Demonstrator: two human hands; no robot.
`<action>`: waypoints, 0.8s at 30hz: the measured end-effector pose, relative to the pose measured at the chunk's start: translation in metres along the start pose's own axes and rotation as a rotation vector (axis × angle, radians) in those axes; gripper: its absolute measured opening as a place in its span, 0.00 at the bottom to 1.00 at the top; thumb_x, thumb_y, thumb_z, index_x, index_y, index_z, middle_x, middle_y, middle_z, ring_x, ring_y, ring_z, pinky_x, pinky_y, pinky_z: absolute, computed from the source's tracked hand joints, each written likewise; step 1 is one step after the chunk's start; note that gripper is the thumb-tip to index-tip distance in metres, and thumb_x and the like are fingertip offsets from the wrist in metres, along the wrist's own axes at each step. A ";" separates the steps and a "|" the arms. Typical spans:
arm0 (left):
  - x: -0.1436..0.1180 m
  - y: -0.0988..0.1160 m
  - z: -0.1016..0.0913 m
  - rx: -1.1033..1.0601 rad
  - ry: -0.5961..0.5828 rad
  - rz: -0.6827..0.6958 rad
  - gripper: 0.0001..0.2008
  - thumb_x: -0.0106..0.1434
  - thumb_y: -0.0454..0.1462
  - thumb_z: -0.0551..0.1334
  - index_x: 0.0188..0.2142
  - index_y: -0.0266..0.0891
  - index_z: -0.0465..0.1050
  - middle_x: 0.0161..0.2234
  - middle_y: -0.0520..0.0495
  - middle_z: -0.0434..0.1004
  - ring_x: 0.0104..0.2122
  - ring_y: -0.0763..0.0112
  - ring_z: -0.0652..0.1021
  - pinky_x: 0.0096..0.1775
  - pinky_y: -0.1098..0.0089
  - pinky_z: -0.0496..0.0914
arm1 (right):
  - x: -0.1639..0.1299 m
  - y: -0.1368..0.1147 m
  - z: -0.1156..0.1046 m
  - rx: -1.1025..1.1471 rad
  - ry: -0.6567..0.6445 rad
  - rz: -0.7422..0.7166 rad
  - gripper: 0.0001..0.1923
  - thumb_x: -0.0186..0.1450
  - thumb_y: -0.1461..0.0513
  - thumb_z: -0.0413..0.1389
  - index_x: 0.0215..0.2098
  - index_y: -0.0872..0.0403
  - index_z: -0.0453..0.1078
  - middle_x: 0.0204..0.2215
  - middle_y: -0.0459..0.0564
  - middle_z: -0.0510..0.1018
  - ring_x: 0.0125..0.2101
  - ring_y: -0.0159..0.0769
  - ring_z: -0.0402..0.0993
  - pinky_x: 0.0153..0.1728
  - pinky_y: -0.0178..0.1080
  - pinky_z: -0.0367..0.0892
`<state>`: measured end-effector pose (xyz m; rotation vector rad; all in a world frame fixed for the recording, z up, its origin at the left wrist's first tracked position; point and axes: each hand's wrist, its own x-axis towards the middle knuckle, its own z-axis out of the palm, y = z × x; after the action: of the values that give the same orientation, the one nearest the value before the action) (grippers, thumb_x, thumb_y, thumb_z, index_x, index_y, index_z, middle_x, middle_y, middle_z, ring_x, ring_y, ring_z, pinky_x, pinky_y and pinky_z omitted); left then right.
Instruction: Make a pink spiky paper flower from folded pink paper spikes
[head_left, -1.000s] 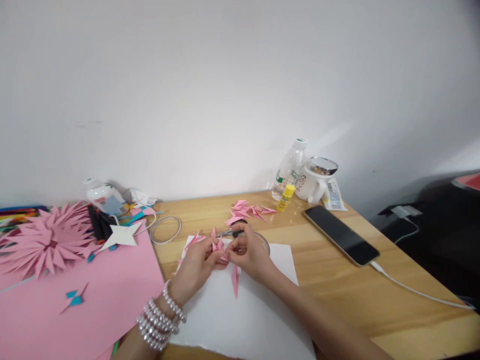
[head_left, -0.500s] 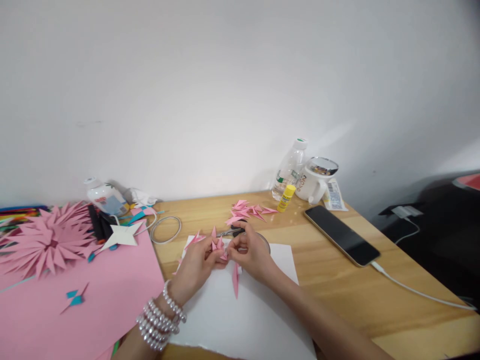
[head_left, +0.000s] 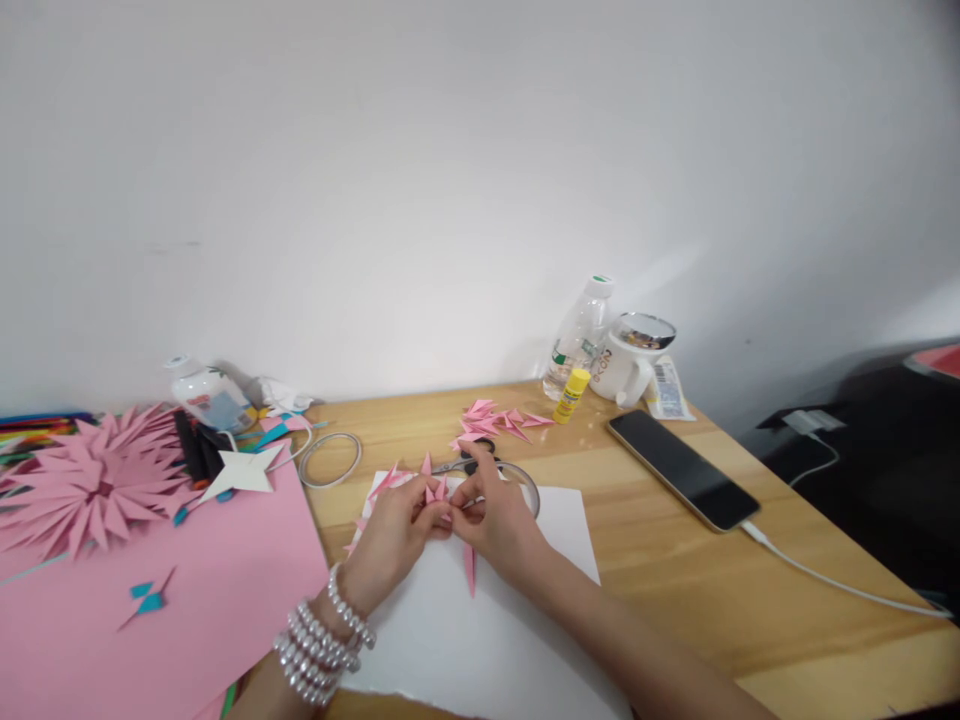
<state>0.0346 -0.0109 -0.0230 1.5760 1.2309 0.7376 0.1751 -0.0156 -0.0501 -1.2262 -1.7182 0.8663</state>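
My left hand (head_left: 390, 540) and my right hand (head_left: 495, 515) meet over a white sheet (head_left: 487, 630) on the wooden table. Both pinch a small folded pink paper piece (head_left: 436, 492) with pointed tips between their fingertips. A long pink paper spike (head_left: 470, 568) lies on the sheet under my right hand. Scissors (head_left: 469, 463) lie just behind my hands. A pile of folded pink points (head_left: 495, 422) sits further back. Pearl bracelets circle my left wrist.
A big pink sheet (head_left: 150, 600) and a pink paper flower (head_left: 94, 480) fill the left. A white paper star (head_left: 244, 470), a cable loop (head_left: 330, 458), a glue stick (head_left: 571, 396), a bottle (head_left: 577, 335), a mug (head_left: 634, 360) and a phone (head_left: 681, 468) on a cable stand around.
My right hand has shifted slightly toward me and left, fingers reworking the pink piece. My left hand stays almost still.
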 end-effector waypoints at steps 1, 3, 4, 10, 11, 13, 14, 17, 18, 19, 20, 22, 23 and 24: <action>0.000 0.001 0.000 0.030 0.003 0.012 0.07 0.55 0.36 0.57 0.23 0.39 0.63 0.22 0.53 0.69 0.23 0.72 0.74 0.28 0.70 0.73 | 0.000 -0.001 0.000 -0.029 -0.001 -0.001 0.38 0.51 0.72 0.52 0.57 0.52 0.44 0.23 0.41 0.72 0.22 0.29 0.70 0.26 0.32 0.70; -0.001 0.004 0.000 0.098 0.015 0.043 0.06 0.56 0.35 0.56 0.23 0.39 0.64 0.22 0.53 0.70 0.23 0.73 0.74 0.28 0.70 0.72 | -0.001 -0.002 0.002 -0.064 0.004 0.001 0.38 0.51 0.73 0.52 0.57 0.53 0.43 0.23 0.42 0.72 0.21 0.30 0.70 0.25 0.33 0.70; -0.001 0.005 0.000 0.131 0.025 0.059 0.06 0.56 0.35 0.56 0.23 0.39 0.64 0.22 0.53 0.70 0.23 0.73 0.73 0.28 0.71 0.72 | -0.001 -0.002 0.002 -0.067 0.010 0.001 0.38 0.51 0.73 0.51 0.57 0.53 0.43 0.23 0.42 0.72 0.21 0.30 0.70 0.25 0.33 0.70; 0.000 0.003 0.000 0.159 0.040 0.069 0.08 0.56 0.36 0.56 0.22 0.39 0.64 0.21 0.53 0.71 0.22 0.73 0.73 0.27 0.72 0.71 | 0.001 0.000 0.002 0.049 0.070 0.034 0.35 0.51 0.71 0.53 0.55 0.55 0.45 0.20 0.39 0.70 0.21 0.30 0.70 0.24 0.32 0.70; 0.000 0.001 0.000 0.131 0.029 0.060 0.07 0.56 0.37 0.56 0.22 0.39 0.64 0.22 0.53 0.71 0.23 0.72 0.74 0.27 0.72 0.72 | 0.002 0.001 0.001 0.067 0.075 0.048 0.35 0.51 0.71 0.53 0.54 0.54 0.46 0.20 0.39 0.70 0.21 0.29 0.69 0.24 0.32 0.70; 0.001 -0.002 -0.001 0.052 0.005 0.032 0.07 0.56 0.39 0.56 0.24 0.39 0.65 0.24 0.52 0.72 0.25 0.70 0.76 0.30 0.70 0.73 | 0.003 0.003 -0.002 0.094 0.081 0.075 0.34 0.51 0.70 0.53 0.53 0.54 0.47 0.19 0.38 0.70 0.21 0.29 0.69 0.24 0.32 0.70; 0.001 -0.004 -0.001 0.013 -0.004 0.015 0.07 0.56 0.39 0.56 0.25 0.39 0.66 0.25 0.51 0.72 0.27 0.70 0.77 0.31 0.69 0.73 | 0.004 0.004 -0.004 0.106 0.084 0.084 0.33 0.51 0.70 0.54 0.53 0.54 0.47 0.20 0.38 0.70 0.21 0.29 0.69 0.25 0.32 0.71; 0.001 -0.004 -0.001 -0.049 -0.005 -0.020 0.07 0.55 0.40 0.57 0.25 0.39 0.66 0.26 0.51 0.72 0.28 0.68 0.77 0.32 0.68 0.73 | 0.005 0.004 -0.007 0.135 0.067 0.088 0.30 0.52 0.69 0.53 0.52 0.53 0.50 0.21 0.40 0.70 0.22 0.28 0.70 0.25 0.32 0.71; 0.001 -0.004 -0.001 -0.048 -0.002 -0.021 0.08 0.55 0.40 0.57 0.25 0.39 0.66 0.25 0.51 0.72 0.28 0.68 0.77 0.32 0.68 0.73 | 0.005 0.004 -0.008 0.140 0.054 0.083 0.30 0.53 0.69 0.53 0.52 0.52 0.50 0.22 0.40 0.71 0.22 0.28 0.70 0.25 0.32 0.71; 0.001 -0.003 0.000 -0.039 0.001 -0.019 0.08 0.55 0.40 0.57 0.24 0.39 0.66 0.25 0.51 0.72 0.28 0.68 0.77 0.32 0.68 0.73 | 0.005 0.003 -0.008 0.144 0.038 0.078 0.30 0.53 0.69 0.54 0.52 0.52 0.51 0.22 0.40 0.71 0.23 0.28 0.70 0.25 0.32 0.71; 0.001 -0.002 0.000 -0.028 0.004 -0.014 0.08 0.55 0.40 0.57 0.24 0.39 0.66 0.25 0.50 0.72 0.28 0.68 0.77 0.32 0.68 0.73 | 0.005 0.003 -0.008 0.149 0.021 0.073 0.30 0.52 0.68 0.55 0.52 0.51 0.51 0.22 0.40 0.71 0.23 0.29 0.70 0.25 0.32 0.71; 0.000 -0.001 0.000 0.000 0.007 0.006 0.08 0.55 0.40 0.57 0.23 0.39 0.66 0.25 0.50 0.73 0.27 0.68 0.77 0.30 0.68 0.73 | 0.004 0.002 -0.007 0.162 0.000 0.071 0.31 0.52 0.67 0.56 0.52 0.51 0.51 0.22 0.40 0.71 0.24 0.29 0.71 0.25 0.32 0.71; 0.000 0.000 0.000 0.017 0.011 0.017 0.08 0.56 0.39 0.57 0.23 0.39 0.66 0.24 0.50 0.73 0.26 0.68 0.77 0.30 0.68 0.73 | 0.004 0.002 -0.006 0.171 -0.003 0.073 0.31 0.51 0.67 0.57 0.51 0.51 0.51 0.22 0.40 0.70 0.24 0.29 0.71 0.25 0.32 0.71; 0.000 -0.001 0.000 0.029 0.013 0.028 0.08 0.56 0.39 0.57 0.23 0.39 0.66 0.24 0.51 0.72 0.26 0.69 0.76 0.29 0.69 0.73 | 0.003 0.002 -0.005 0.179 -0.003 0.076 0.31 0.51 0.67 0.57 0.51 0.51 0.52 0.22 0.40 0.70 0.24 0.29 0.70 0.25 0.32 0.71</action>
<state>0.0341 -0.0106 -0.0233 1.6176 1.2357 0.7519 0.1796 -0.0114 -0.0490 -1.1755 -1.5680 1.0441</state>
